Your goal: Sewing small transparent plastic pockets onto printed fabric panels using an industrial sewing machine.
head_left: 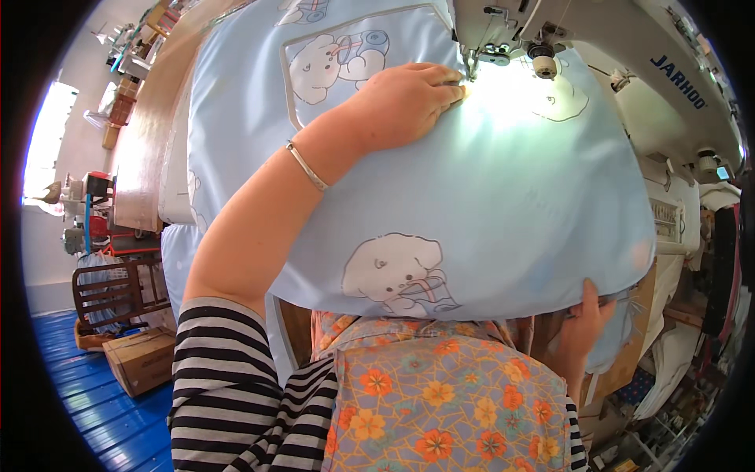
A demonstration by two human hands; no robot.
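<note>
A large light-blue fabric piece [503, 228] printed with white cartoon dogs is spread under the head of a sewing machine [503, 31]. A piped, rounded panel outline [285, 67] shows in its upper left part. My left hand [413, 102] lies on the fabric, palm down, its fingers stretched toward the presser foot [470, 67] and just left of it. At the lower right edge of the fabric, my right hand [586, 315] grips the border, thumb on top and the other fingers hidden underneath. The machine's lamp lights the cloth brightly beside the needle.
A wooden table [149, 157] runs along the left. On the blue floor [63, 370] stand a cardboard box [141, 358] and a brown slatted frame [102, 291]. White cloth [668, 370] and clutter lie at the right. A floral apron [448, 401] covers my lap.
</note>
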